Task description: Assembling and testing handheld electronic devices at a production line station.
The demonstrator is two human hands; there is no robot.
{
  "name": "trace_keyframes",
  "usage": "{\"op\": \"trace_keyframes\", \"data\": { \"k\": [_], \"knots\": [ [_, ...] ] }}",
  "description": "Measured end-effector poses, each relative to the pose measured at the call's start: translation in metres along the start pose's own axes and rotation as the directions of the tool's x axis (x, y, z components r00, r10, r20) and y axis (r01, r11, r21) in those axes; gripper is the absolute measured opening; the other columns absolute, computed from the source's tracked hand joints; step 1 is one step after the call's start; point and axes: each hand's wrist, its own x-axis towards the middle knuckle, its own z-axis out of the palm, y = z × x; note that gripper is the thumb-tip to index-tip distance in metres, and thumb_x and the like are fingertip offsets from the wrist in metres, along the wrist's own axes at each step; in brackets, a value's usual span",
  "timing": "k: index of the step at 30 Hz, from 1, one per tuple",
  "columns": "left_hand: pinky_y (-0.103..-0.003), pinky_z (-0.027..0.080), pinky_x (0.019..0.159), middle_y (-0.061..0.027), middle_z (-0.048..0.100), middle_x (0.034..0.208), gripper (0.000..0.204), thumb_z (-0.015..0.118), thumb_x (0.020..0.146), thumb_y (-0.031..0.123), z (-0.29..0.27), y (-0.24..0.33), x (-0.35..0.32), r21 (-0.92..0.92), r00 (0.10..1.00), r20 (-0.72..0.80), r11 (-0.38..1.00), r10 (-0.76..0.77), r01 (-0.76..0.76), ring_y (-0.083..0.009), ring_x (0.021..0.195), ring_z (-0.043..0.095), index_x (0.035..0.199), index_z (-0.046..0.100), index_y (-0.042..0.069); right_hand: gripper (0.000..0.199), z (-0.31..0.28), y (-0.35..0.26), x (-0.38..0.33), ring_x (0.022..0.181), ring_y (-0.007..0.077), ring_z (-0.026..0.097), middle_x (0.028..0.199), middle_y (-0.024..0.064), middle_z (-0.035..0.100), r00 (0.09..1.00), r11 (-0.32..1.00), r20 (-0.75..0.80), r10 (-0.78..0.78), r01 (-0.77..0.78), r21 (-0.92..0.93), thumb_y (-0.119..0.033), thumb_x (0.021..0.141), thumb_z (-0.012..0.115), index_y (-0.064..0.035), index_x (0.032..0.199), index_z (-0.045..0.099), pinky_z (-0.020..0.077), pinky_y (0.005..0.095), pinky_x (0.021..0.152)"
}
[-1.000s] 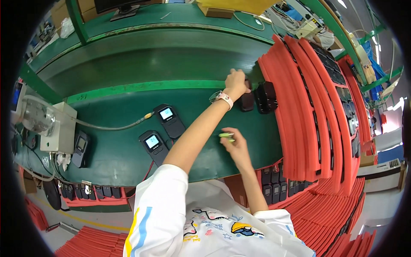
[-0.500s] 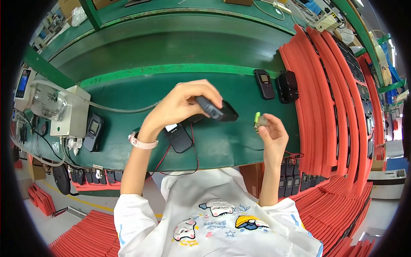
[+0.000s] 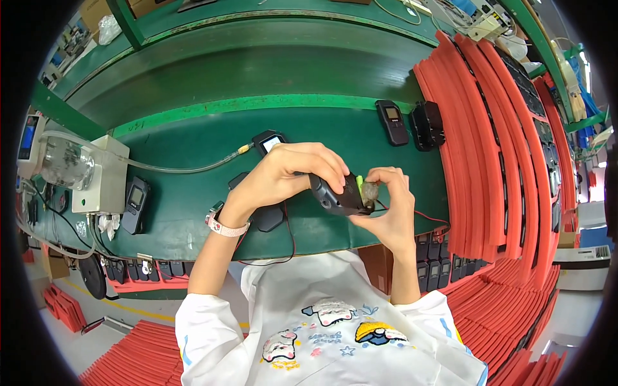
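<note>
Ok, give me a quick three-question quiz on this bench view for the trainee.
1. True or false: the left hand holds the black handheld device above the green bench.
2. What does the right hand press against the end of that device? A) a small greyish wad with a yellow-green tool B) a screwdriver C) a red tray
3. Fill in: two more dark devices lie on the bench beside the stacked ____ trays.

Key: 1 true; 2 A; 3 red.
</note>
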Motion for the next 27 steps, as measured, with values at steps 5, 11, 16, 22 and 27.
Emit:
{"op": "trace_keyframes", "data": {
  "k": [5,11,16,22,27],
  "knots": [
    [-0.035,0.054,0.08,-0.0078,0.069,0.088,0.024,0.062,0.067,-0.011,-0.002,-0.009,0.0,0.006,0.999,0.024,0.999,-0.042,0.042,-0.027,0.091,0.068,0.085,0.071,0.002,0.047,0.008,0.01,-0.003,0.086,0.0258,0.054,0.094,0.008,0.061,0.999,0.999,0.015,0.04,-0.04,0.006,-0.011,0.054,0.084,-0.0054,0.092,0.057,0.0413,0.0342,0.08],
    [-0.035,0.052,0.082,-0.008,0.067,0.096,0.024,0.068,0.075,-0.002,-0.016,-0.018,-0.002,0.194,0.969,-0.046,0.95,-0.241,0.245,-0.0253,0.088,0.065,0.099,0.069,0.002,0.03,0.025,0.022,-0.009,0.098,0.0266,0.055,0.111,0.011,0.058,0.995,0.996,-0.1,-0.007,-0.002,-0.091,-0.011,0.07,0.076,-0.0005,0.093,0.061,0.0427,0.0359,0.087],
    [-0.033,0.049,0.076,-0.0075,0.065,0.09,0.014,0.068,0.083,0.014,-0.079,-0.05,-0.051,0.596,0.847,-0.454,0.613,-0.276,0.519,-0.0239,0.087,0.063,0.093,0.065,0.004,0.019,0.025,0.051,-0.029,0.11,0.024,0.054,0.126,0.0112,0.054,0.934,0.972,-0.272,0.231,-0.233,0.027,-0.012,0.084,0.067,0.0043,0.094,0.064,0.0422,0.0347,0.093],
    [-0.034,0.05,0.073,-0.0084,0.063,0.083,0.015,0.07,0.079,0.012,-0.086,-0.057,-0.072,0.673,0.846,-0.458,0.515,-0.272,0.53,-0.0214,0.082,0.062,0.089,0.065,0.002,0.025,0.031,0.08,-0.042,0.113,0.0245,0.051,0.128,0.0111,0.053,0.809,0.833,-0.199,0.554,-0.543,0.109,-0.019,0.089,0.064,0.0054,0.095,0.066,0.0406,0.0344,0.095],
    [-0.034,0.049,0.066,-0.0047,0.063,0.076,0.013,0.072,0.074,0.012,-0.083,-0.06,-0.077,0.703,0.857,-0.463,0.495,-0.226,0.511,-0.0216,0.077,0.061,0.083,0.065,0.006,0.03,0.038,0.096,-0.042,0.115,0.0246,0.05,0.128,0.0102,0.053,0.806,0.834,-0.22,0.549,-0.545,0.083,-0.023,0.092,0.061,0.0058,0.096,0.067,0.0397,0.0343,0.096]
  ]
}}
